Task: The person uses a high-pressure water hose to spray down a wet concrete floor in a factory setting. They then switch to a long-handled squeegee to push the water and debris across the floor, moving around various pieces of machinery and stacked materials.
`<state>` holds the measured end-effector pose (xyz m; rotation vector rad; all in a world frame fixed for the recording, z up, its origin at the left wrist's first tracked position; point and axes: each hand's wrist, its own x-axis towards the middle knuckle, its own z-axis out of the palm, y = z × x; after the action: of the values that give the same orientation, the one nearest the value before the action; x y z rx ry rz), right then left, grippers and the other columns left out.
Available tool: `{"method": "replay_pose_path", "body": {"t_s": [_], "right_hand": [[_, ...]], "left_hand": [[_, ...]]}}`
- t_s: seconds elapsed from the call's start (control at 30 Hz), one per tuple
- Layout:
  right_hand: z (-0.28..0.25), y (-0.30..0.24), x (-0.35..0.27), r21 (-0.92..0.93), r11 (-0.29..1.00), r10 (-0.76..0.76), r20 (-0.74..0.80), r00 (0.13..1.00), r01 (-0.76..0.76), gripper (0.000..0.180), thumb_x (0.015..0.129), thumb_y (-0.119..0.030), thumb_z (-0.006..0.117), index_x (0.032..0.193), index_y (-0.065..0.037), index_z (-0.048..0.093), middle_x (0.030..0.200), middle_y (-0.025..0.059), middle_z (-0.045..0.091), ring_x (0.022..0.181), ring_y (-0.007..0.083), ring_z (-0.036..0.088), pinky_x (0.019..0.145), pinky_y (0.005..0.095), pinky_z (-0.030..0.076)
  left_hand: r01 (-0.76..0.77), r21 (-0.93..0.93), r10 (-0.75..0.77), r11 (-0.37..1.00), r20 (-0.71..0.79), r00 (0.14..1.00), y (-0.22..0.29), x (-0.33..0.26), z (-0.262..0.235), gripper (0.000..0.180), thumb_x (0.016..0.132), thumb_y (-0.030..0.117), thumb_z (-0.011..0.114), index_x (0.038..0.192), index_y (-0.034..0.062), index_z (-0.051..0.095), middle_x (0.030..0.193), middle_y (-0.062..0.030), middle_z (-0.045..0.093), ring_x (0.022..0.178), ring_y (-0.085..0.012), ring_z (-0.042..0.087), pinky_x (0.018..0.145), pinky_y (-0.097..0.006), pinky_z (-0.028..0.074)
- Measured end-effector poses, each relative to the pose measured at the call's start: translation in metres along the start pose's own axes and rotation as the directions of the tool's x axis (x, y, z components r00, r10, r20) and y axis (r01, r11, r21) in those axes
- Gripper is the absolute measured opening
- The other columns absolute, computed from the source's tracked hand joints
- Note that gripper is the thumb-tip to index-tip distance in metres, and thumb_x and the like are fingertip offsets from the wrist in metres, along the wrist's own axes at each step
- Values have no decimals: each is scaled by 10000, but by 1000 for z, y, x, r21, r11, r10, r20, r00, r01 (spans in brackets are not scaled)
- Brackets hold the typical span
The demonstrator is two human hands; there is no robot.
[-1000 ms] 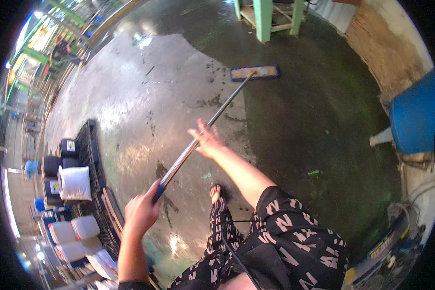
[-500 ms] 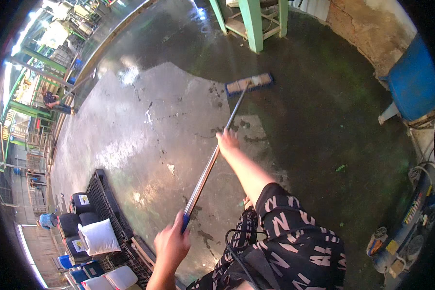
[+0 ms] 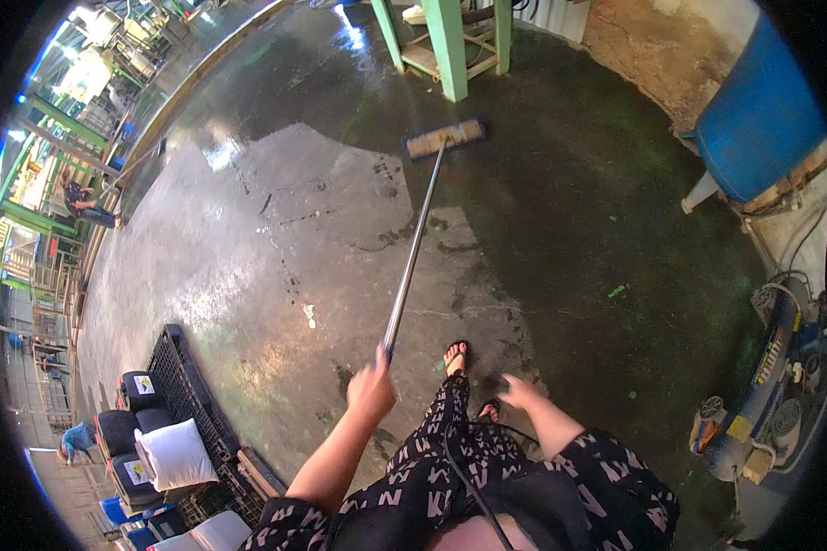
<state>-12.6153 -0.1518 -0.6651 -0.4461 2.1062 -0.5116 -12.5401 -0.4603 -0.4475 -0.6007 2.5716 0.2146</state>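
My left hand (image 3: pixel 371 395) is closed around the grip end of a flat mop's metal pole (image 3: pixel 411 266). From there the pole slants up and away to the wide mop head (image 3: pixel 446 139), which has a tan top and blue edges and rests on the dark wet floor. My right hand (image 3: pixel 521 393) is off the pole, low on the right near my sandalled feet, its fingers loosely stretched with nothing in them. Between the dark wet part and the pale grey part of the concrete floor (image 3: pixel 331 230) runs a curved border.
A green-legged stand (image 3: pixel 447 55) is just beyond the mop head. Along the right are a blue barrel (image 3: pixel 763 115) and a long machine with hoses (image 3: pixel 763 386). At lower left, a black pallet (image 3: pixel 198 376) stands by dark containers and a white sack (image 3: pixel 176 455). Another person (image 3: pixel 87 202) works far left.
My right hand has let go of the pole and dropped back toward my body. My left hand has moved forward with the pole, which stands steeper in view.
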Motion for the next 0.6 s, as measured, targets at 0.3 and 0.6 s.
{"method": "replay_pose_path", "body": {"t_s": [0.3, 0.6], "right_hand": [[70, 260, -263, 952, 164, 936, -67, 346, -259, 191, 723, -182, 589, 887, -84, 578, 707, 87, 531, 585, 224, 536, 473, 379, 397], [155, 135, -69, -156, 967, 31, -710, 704, -200, 283, 736, -194, 613, 1007, -146, 548, 992, 124, 558, 778, 269, 603, 679, 375, 475]], "left_hand": [[8, -20, -7, 1000, 46, 999, -77, -186, -25, 631, 714, 184, 567, 1291, 127, 319, 685, -215, 587, 634, -392, 582, 578, -485, 460], [-155, 106, 158, 982, -20, 987, 22, 114, -74, 544, 720, 126, 499, 1234, 35, 347, 876, -221, 598, 834, -379, 582, 715, -462, 475]]}}
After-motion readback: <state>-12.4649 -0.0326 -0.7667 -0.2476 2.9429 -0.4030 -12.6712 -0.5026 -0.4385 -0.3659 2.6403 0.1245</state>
